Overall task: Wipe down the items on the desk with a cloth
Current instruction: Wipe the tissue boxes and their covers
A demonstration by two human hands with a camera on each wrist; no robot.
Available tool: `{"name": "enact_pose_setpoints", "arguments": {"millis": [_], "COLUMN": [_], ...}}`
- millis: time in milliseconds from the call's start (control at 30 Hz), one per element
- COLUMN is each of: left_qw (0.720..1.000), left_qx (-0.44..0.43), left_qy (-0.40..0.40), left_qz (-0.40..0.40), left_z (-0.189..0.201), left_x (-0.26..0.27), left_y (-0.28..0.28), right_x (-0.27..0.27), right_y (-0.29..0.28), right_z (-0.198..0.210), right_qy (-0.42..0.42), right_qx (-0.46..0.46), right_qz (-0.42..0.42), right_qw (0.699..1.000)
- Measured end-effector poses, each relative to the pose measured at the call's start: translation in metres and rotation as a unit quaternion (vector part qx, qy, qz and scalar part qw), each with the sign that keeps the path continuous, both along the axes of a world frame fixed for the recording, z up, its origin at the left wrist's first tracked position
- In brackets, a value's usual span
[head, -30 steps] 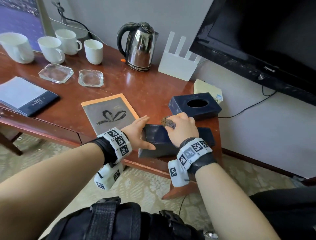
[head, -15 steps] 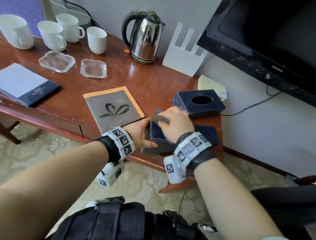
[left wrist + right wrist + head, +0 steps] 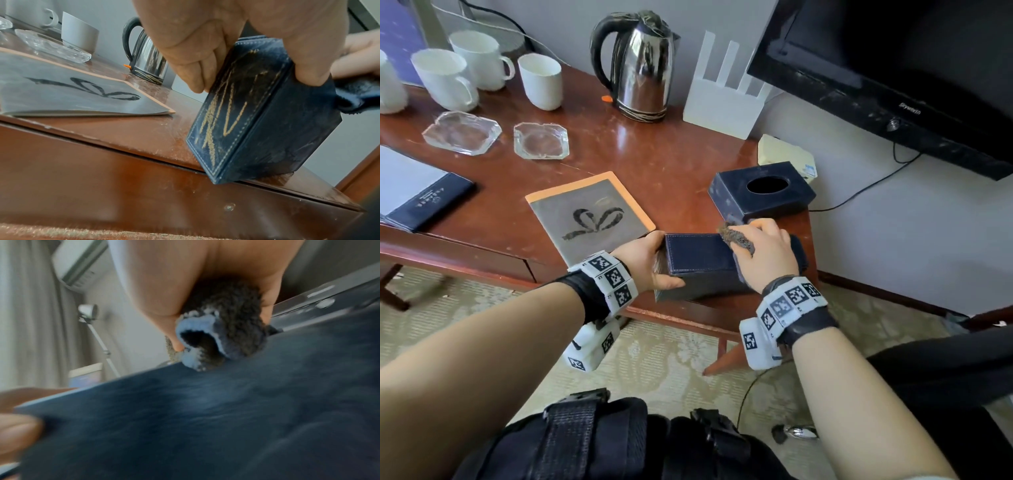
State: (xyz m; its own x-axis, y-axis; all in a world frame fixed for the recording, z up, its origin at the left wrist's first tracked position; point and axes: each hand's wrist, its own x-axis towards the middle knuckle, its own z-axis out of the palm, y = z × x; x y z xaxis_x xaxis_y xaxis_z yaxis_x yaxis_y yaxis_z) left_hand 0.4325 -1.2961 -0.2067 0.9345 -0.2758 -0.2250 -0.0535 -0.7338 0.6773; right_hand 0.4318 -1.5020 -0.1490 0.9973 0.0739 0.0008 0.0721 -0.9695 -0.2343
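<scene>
The dark blue box [image 3: 698, 265] is at the near edge of the surface [image 3: 661, 161], close to its right corner, and it is tilted: in the left wrist view only one lower corner touches the wood. Its long axis goes from left to right, from one hand to the other. The left hand [image 3: 650, 262] holds the left end, with the thumb on the near side and the other fingers curled around the far side, so these fingers are clamped on the box. The right hand [image 3: 763, 255] lies on the top face at the right end, and its fingers are closed on a bunched cloth [image 3: 736, 238], which they press against the box. So the unwiped part of the top lies to the left of the cloth, along the long axis, and I judge that the coming stroke goes that way, toward the left hand.

The box looks like leather or imitation leather, with pale stitching along the edges and a scratched gold mark on the end face; dust streaks show on it. The cloth is fluffy, dark grey with a light blue border. The surface is glossy red-brown wood.

Behind the box stands a second blue box [image 3: 762, 195] with an oval hole on top. A flat booklet [image 3: 589, 219] lies to the left, and a steel kettle [image 3: 640, 72] stands near the far edge.
</scene>
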Motion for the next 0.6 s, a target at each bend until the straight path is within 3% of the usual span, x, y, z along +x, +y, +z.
{"name": "enact_pose_setpoints", "arguments": {"millis": [100, 200, 400, 600], "left_qw": [1.000, 1.000, 0.987, 0.991], "left_qx": [0.006, -0.029, -0.144, -0.096], "left_qy": [0.000, 0.005, 0.038, 0.053], "left_qz": [-0.001, 0.006, 0.064, 0.076], "left_z": [-0.001, -0.005, -0.027, -0.045], "left_x": [0.000, 0.001, -0.004, -0.002], "left_y": [0.000, 0.001, -0.001, -0.001], "right_x": [0.008, 0.017, 0.012, 0.009], "right_y": [-0.042, -0.060, -0.052, -0.053], "right_z": [0.002, 0.004, -0.003, 0.008], "right_qy": [-0.004, 0.009, -0.005, 0.024], "right_qx": [-0.046, -0.058, -0.091, -0.078], "right_qz": [-0.104, -0.147, -0.140, -0.107], "right_qw": [0.993, 0.987, 0.986, 0.991]}}
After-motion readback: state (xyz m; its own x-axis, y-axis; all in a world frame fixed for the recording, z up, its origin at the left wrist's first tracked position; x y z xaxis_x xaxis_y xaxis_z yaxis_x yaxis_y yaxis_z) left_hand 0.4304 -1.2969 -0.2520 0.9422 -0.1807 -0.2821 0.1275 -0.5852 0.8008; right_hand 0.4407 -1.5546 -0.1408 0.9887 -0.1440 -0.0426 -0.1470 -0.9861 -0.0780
